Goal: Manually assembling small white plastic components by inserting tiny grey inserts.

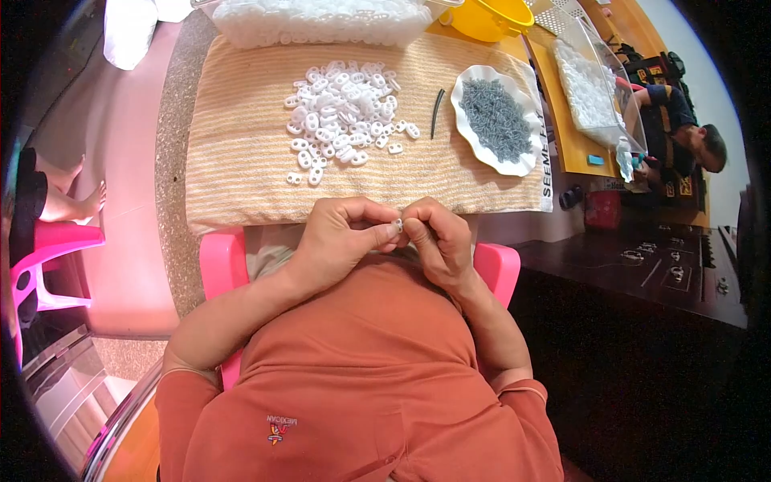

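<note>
Just in front of my belly, my left hand (pixel 341 237) pinches a small white two-holed plastic piece (pixel 399 224) between thumb and fingertips. My right hand (pixel 438 241) is closed right beside it, thumb and forefinger pressed together at the piece; whatever lies between those fingertips is hidden. On the striped towel ahead lies a loose pile of similar white oval pieces (pixel 341 108), each with two holes. To its right, a white scalloped dish (pixel 526 165) holds many small grey slender parts (pixel 491 116).
A thin dark stick (pixel 436 114) lies between pile and dish on the towel (pixel 241 145). A clear bin of white pieces (pixel 321 22) and a yellow basin (pixel 490 20) stand at the back. Another person (pixel 683 132) works at the right by a second clear bin (pixel 590 84).
</note>
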A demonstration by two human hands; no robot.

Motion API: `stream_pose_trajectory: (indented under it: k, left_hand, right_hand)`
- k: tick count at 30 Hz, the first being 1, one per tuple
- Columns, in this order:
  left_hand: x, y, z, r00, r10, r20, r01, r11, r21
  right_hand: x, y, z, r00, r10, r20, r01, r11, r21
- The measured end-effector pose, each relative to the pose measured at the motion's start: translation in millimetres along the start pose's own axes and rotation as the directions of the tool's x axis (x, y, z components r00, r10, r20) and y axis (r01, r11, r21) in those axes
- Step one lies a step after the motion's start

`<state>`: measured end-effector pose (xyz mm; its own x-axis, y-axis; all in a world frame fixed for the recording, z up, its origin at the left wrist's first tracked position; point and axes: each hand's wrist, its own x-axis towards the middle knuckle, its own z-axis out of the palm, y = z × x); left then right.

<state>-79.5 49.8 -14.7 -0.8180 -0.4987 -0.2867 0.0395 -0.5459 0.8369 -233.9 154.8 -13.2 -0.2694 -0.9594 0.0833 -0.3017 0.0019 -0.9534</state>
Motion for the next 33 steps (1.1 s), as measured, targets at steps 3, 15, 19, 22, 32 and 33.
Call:
stream_pose_trajectory:
  k: [3, 15, 19, 22, 32, 33]
  left_hand:
    - [-0.3, -0.6, 1.0, 1.000, 0.000, -0.007, 0.000, 1.000, 0.016]
    - [0.1, -2.8, 1.3, 1.000, 0.010, -0.009, -0.010, 0.998, -0.065]
    - [0.2, -5.4, 1.5, 1.000, 0.024, -0.017, -0.025, 0.999, -0.039]
    - [-1.9, -7.7, 3.8, 0.997, 0.059, -0.053, -0.061, 0.997, -0.048]
    - [2.3, -3.2, 3.2, 0.997, 0.052, -0.059, -0.056, 0.997, -0.053]
    - [2.5, -2.4, 3.0, 0.998, 0.030, -0.056, -0.035, 0.995, -0.093]
  right_hand:
    - [-0.9, 3.6, 1.0, 0.998, -0.060, -0.021, 0.060, 0.998, -0.035]
    - [-3.7, -2.5, 5.5, 0.997, 0.080, 0.000, -0.080, 0.992, 0.093]
    - [-4.0, -1.1, 9.5, 0.994, 0.104, -0.037, -0.098, 0.985, 0.139]
    - [-3.1, -2.5, 13.6, 0.993, 0.107, -0.057, -0.096, 0.982, 0.161]
    - [-3.9, 1.7, 12.1, 0.974, 0.223, -0.048, -0.186, 0.898, 0.398]
    - [-3.8, 1.2, 11.6, 0.973, 0.224, -0.047, -0.188, 0.898, 0.398]
